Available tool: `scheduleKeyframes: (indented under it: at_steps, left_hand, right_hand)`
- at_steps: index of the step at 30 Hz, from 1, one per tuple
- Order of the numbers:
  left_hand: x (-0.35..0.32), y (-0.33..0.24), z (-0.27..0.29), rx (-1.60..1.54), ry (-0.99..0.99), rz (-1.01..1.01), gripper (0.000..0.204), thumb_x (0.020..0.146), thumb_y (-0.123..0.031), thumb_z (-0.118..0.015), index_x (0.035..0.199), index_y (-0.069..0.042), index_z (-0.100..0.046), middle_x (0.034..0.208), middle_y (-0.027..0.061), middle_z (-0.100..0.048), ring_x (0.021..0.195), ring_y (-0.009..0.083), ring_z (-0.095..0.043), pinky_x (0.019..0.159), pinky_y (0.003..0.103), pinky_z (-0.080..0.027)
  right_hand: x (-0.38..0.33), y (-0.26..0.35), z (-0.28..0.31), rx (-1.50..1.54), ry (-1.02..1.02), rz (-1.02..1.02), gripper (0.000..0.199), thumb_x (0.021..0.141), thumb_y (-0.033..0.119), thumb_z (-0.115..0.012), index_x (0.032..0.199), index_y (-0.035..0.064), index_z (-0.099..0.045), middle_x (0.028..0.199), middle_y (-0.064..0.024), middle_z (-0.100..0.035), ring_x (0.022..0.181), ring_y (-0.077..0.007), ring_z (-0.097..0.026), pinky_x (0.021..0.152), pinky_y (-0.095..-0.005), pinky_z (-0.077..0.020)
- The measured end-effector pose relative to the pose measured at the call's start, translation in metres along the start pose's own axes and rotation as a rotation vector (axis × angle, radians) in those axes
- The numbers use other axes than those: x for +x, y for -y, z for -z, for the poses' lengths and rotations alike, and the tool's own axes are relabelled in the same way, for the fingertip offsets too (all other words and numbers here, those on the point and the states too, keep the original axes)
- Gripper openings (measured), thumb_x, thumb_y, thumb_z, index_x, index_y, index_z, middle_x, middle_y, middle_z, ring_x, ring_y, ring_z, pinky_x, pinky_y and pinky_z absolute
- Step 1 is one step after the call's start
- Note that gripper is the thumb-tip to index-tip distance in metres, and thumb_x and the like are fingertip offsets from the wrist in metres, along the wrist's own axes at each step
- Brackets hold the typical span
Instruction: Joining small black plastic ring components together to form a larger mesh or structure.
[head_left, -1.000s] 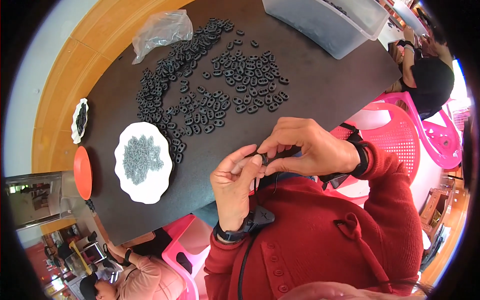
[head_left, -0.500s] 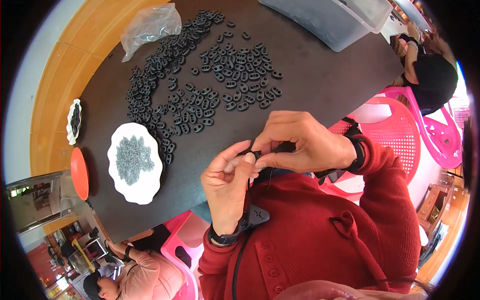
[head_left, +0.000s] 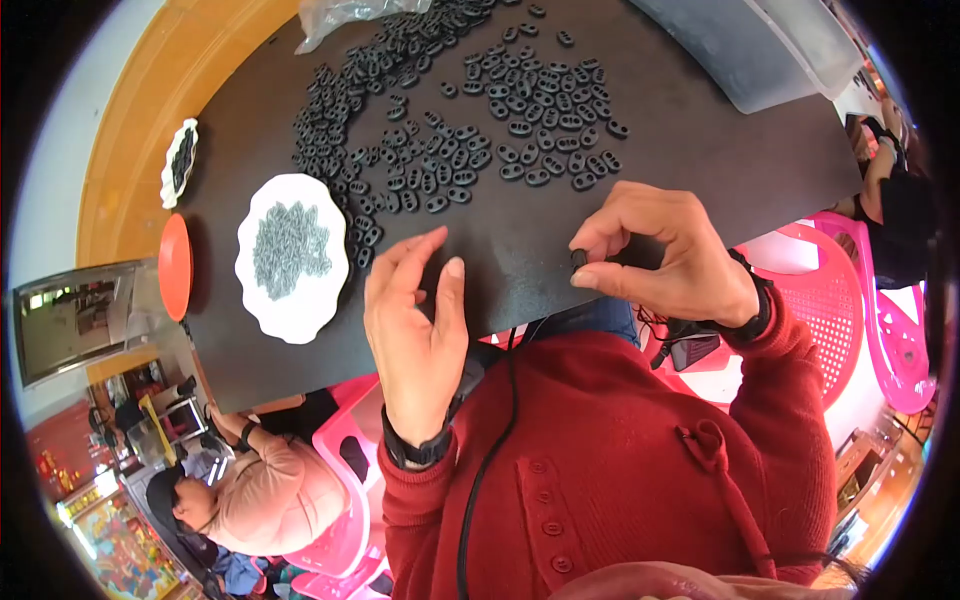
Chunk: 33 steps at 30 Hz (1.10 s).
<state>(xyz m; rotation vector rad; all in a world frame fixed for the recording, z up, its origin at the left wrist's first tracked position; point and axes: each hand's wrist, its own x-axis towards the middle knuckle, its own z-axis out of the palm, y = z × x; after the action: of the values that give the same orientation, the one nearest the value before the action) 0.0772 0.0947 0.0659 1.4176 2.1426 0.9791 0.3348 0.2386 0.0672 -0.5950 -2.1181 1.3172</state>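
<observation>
My right hand [head_left: 668, 262] holds a small black piece [head_left: 579, 259] pinched between thumb and fingertips, above the near part of the table. Apart from it, my left hand [head_left: 412, 330] hangs with its fingers spread and nothing in them, just right of a white scalloped plate [head_left: 252, 302]. A heap of small silvery-grey pieces [head_left: 290, 248], perhaps springs, lies on that plate. Beyond my hands, many black oval pieces with two holes [head_left: 548, 95], like cord locks, are strewn over the dark table [head_left: 690, 165]. A denser pile of them [head_left: 345, 105] runs along the left.
A clear plastic bag [head_left: 345, 14] and a translucent bin [head_left: 760, 60] stand at the far side. At the left edge are a small white dish [head_left: 181, 165] with dark pieces and an orange-red plate [head_left: 175, 268]. Pink chairs [head_left: 815, 300] and two other people flank the table.
My hands have parted: the left has moved left and opened, while the right has moved right, keeping a small black piece pinched. The view has shifted, so the table sits higher.
</observation>
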Motion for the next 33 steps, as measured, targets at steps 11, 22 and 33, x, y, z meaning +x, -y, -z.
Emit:
scheduleKeyframes:
  at_steps: [11,22,33]
  left_hand:
    - [-0.010,0.052,0.072,0.151,-0.397,0.247,0.021,0.104,-0.014,-0.075,0.121,-0.003,-0.082,0.108,0.0120,-0.079,0.091,0.0202,-0.071,0.079,0.033,-0.055]
    - [-0.013,0.099,0.082,0.648,-0.332,0.052,0.035,0.099,-0.028,-0.084,0.130,-0.011,-0.084,0.117,0.0146,-0.072,0.108,0.0374,-0.063,0.094,0.048,-0.052]
    - [-0.011,0.102,0.084,0.563,-0.374,0.127,0.029,0.094,-0.028,-0.088,0.115,-0.007,-0.085,0.113,0.0147,-0.074,0.105,0.0360,-0.066,0.092,0.046,-0.054]
  right_hand:
    - [0.000,0.011,-0.010,0.038,-0.003,-0.097,0.022,0.091,0.013,-0.093,0.104,0.0011,-0.079,0.089,-0.0052,-0.073,0.080,-0.0151,-0.065,0.074,-0.0314,-0.0527]
    - [0.007,0.009,-0.045,0.004,-0.006,-0.097,0.021,0.092,0.009,-0.092,0.105,-0.0010,-0.079,0.090,-0.0058,-0.073,0.079,-0.0136,-0.066,0.073,-0.0300,-0.0534]
    - [0.008,0.006,-0.053,-0.020,0.019,-0.108,0.021,0.092,0.008,-0.092,0.104,-0.0024,-0.078,0.090,-0.0052,-0.071,0.078,-0.0114,-0.064,0.072,-0.0281,-0.0531]
